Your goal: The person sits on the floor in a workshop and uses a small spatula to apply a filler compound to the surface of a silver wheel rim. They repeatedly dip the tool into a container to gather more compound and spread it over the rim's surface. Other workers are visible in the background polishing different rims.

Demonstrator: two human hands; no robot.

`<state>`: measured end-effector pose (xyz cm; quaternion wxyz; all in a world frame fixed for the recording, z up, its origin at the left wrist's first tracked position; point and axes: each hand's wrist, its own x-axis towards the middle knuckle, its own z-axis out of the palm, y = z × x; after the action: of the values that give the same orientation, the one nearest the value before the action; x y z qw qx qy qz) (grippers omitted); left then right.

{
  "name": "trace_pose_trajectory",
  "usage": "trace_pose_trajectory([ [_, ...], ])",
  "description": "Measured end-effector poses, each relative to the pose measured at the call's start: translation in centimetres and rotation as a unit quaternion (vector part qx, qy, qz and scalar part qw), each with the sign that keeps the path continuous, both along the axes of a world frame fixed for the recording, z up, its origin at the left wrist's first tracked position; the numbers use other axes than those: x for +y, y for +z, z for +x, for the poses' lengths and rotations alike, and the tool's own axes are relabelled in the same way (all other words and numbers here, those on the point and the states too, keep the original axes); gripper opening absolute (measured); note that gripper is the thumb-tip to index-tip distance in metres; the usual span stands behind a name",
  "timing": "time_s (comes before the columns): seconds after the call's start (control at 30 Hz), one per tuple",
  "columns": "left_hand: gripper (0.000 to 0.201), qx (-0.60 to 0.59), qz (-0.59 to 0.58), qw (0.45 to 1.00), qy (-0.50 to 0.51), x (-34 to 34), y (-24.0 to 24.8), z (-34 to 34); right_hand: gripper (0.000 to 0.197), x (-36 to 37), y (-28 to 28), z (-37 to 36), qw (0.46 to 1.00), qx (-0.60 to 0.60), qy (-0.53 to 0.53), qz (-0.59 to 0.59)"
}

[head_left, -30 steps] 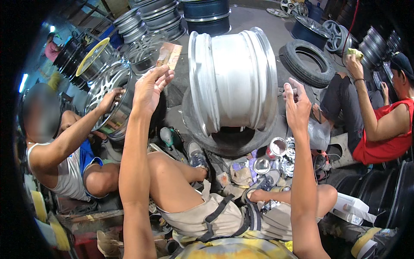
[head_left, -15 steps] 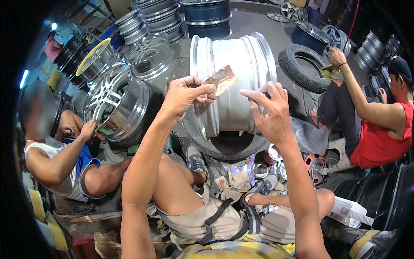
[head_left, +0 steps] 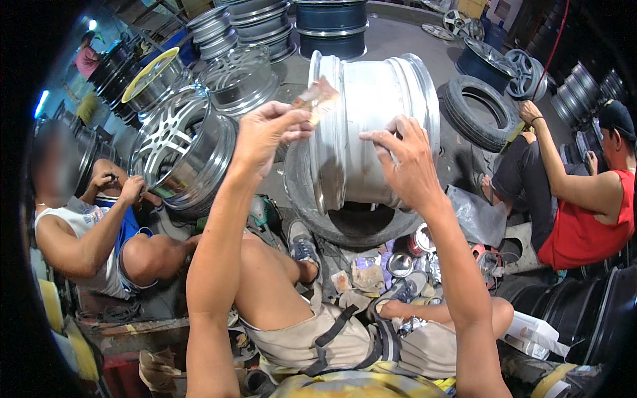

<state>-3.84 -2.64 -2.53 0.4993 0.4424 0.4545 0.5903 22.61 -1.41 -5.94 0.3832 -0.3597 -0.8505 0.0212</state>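
Note:
My left hand [head_left: 271,132] pinches a small flat scraper [head_left: 316,99], brownish with pale smears, between thumb and fingers. It is held up in front of the left flange of a silver wheel rim [head_left: 371,119]; whether it touches the metal I cannot tell. My right hand [head_left: 410,164] appears to hold nothing, its index finger stretched out and the others loosely bent, before the rim's barrel. Whitish dust coats the fingers of both hands. Under the rim, which rests on its side, lies a black tire [head_left: 312,215].
At the left a person in a white top [head_left: 79,245] sits beside a polished spoked wheel [head_left: 169,142]. A person in red [head_left: 590,219] sits at the right near a loose tire [head_left: 474,109]. Cans [head_left: 399,264] stand by my feet; stacked rims [head_left: 330,33] rise behind.
My left hand has moved left and slightly up with the scraper, which now looks blurred. My right hand has shifted slightly left. The person at the right has lowered a raised hand.

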Motion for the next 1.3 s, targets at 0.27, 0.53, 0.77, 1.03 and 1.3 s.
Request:
trace_pose_trajectory([
  [0.27,0.018,0.011,0.008,0.999,0.043,-0.5,-0.1,-2.3,0.024,3.9,0.0,-2.7,0.999,0.002,-0.031,-0.024],
  [0.53,0.015,0.011,0.006,0.999,0.037,-0.4,-0.4,-3.1,0.025,5.4,-0.4,-3.8,0.996,-0.064,-0.057,0.038],
  [0.77,0.014,0.014,0.009,0.999,0.041,-0.7,-0.4,-3.2,0.027,5.5,-0.4,-3.2,0.987,-0.115,-0.030,0.109],
  [1.03,0.013,0.014,0.005,0.999,0.034,-0.9,-0.4,-3.1,0.039,4.0,-1.3,-2.3,0.985,-0.132,-0.019,0.106],
  [1.3,0.017,0.017,0.014,0.999,0.029,-0.9,-0.6,-3.2,0.042,5.1,-0.6,-2.4,0.988,-0.119,-0.046,0.090],
])
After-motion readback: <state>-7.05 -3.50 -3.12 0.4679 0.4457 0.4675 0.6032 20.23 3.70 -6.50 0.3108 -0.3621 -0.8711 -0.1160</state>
